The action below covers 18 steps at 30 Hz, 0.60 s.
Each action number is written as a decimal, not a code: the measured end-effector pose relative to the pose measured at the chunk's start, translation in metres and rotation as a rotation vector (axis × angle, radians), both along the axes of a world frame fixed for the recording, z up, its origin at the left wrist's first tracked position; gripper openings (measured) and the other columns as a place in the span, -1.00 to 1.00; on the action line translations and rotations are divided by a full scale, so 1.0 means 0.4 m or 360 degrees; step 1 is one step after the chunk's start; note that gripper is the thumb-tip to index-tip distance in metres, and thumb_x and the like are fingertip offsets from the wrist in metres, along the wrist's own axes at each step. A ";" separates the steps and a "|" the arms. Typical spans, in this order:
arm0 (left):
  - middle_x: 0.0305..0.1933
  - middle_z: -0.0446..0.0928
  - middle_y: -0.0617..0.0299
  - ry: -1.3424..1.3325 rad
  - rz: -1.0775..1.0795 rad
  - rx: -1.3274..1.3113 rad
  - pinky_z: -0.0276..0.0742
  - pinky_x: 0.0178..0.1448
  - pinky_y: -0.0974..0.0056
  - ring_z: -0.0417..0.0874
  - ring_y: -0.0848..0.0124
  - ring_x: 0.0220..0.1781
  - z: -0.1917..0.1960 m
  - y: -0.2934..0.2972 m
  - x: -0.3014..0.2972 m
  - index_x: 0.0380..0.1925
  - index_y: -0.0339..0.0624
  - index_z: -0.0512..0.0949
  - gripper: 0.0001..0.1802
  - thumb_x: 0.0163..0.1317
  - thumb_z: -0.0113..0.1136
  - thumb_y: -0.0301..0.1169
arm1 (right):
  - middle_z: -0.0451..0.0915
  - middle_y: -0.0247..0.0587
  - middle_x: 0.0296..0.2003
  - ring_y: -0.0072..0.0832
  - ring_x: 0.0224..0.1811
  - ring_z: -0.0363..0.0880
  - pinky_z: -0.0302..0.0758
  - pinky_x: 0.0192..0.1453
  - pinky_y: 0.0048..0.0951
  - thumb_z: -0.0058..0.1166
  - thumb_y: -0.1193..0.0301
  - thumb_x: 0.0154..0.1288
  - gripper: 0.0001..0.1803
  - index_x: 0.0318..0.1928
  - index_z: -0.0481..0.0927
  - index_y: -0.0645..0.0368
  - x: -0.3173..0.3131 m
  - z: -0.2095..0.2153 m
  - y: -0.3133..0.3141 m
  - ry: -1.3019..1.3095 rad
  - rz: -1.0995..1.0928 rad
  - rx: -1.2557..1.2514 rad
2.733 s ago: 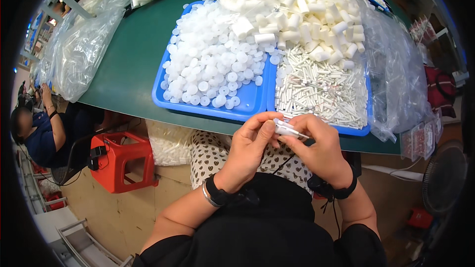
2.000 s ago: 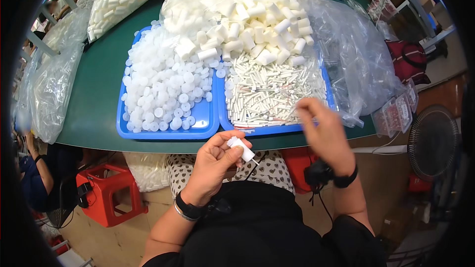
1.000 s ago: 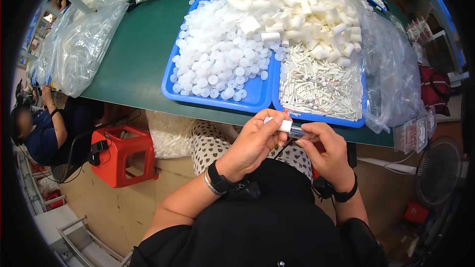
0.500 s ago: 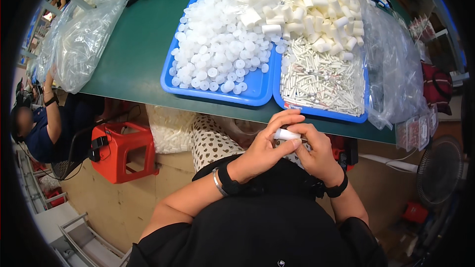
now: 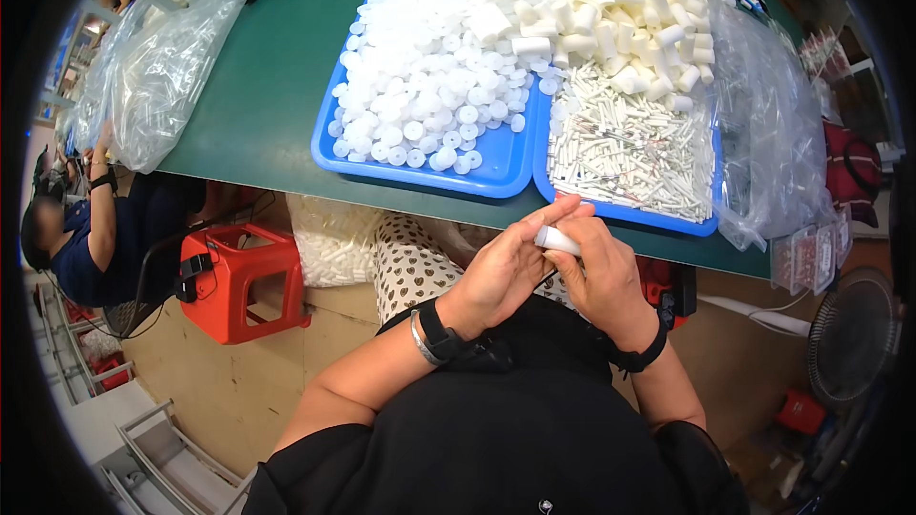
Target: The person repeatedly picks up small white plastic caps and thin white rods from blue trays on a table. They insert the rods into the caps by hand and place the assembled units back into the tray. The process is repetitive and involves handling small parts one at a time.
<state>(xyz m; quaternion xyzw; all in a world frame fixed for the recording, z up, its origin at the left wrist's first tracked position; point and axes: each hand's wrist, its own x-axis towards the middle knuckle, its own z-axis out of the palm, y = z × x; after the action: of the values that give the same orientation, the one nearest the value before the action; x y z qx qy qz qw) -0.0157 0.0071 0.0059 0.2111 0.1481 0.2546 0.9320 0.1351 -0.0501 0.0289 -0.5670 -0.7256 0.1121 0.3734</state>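
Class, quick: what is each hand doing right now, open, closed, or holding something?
Left hand: closed on the small white plastic tube.
Right hand: closed on the same tube, from the other side.

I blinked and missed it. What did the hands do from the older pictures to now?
Earlier the right hand reached out to the tray of thin white sticks, then came back. Now both hands meet again below the table edge, the left hand and right hand sharing a grip on the small white tube. The trays and bags stayed put.
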 end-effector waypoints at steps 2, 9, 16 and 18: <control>0.55 0.13 0.07 -0.0045 -0.0032 -0.0066 0.11 0.56 0.18 0.21 0.29 0.52 -0.001 0.002 -0.005 0.47 -0.30 0.07 -0.38 0.55 -0.31 -0.17 | 0.60 -0.07 -0.32 -0.11 -0.39 0.62 0.53 -0.36 -0.22 0.23 0.44 0.26 -0.75 -0.11 0.52 0.24 0.008 -0.009 -0.001 -0.0044 0.0020 0.0044; 0.51 0.17 0.18 -0.0133 0.0090 -0.0203 0.16 0.56 0.05 0.23 0.20 0.51 -0.005 -0.036 0.007 0.40 -0.14 0.19 -0.45 0.55 -0.23 -0.10 | 0.60 -0.04 -0.35 -0.12 -0.44 0.62 0.52 -0.42 -0.22 0.18 0.44 0.30 -0.76 -0.08 0.53 0.29 -0.027 -0.027 -0.015 -0.0038 0.0002 -0.0036; 0.49 0.21 0.19 -0.0084 0.0147 -0.0292 0.20 0.54 0.04 0.26 0.18 0.48 -0.019 -0.018 -0.004 0.42 -0.08 0.16 -0.36 0.55 -0.36 0.07 | 0.62 0.02 -0.34 0.00 -0.40 0.63 0.54 -0.35 -0.14 0.04 0.47 0.42 -0.82 -0.05 0.47 0.26 -0.085 -0.026 -0.004 0.0224 -0.0201 -0.0178; 0.48 0.22 0.18 -0.0070 0.0141 -0.0251 0.21 0.54 0.05 0.27 0.18 0.48 -0.023 -0.020 -0.010 0.42 -0.07 0.16 -0.37 0.55 -0.38 0.06 | 0.61 0.05 -0.32 0.03 -0.35 0.63 0.54 -0.31 -0.10 0.04 0.47 0.41 -0.81 -0.04 0.46 0.26 -0.076 -0.028 -0.009 0.0225 -0.0141 -0.0244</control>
<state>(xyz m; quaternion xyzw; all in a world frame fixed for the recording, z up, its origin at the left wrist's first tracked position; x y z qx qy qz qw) -0.0198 -0.0009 -0.0033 0.1247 0.1563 0.2876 0.9366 0.1045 -0.0536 0.0176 -0.6160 -0.6610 0.1905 0.3838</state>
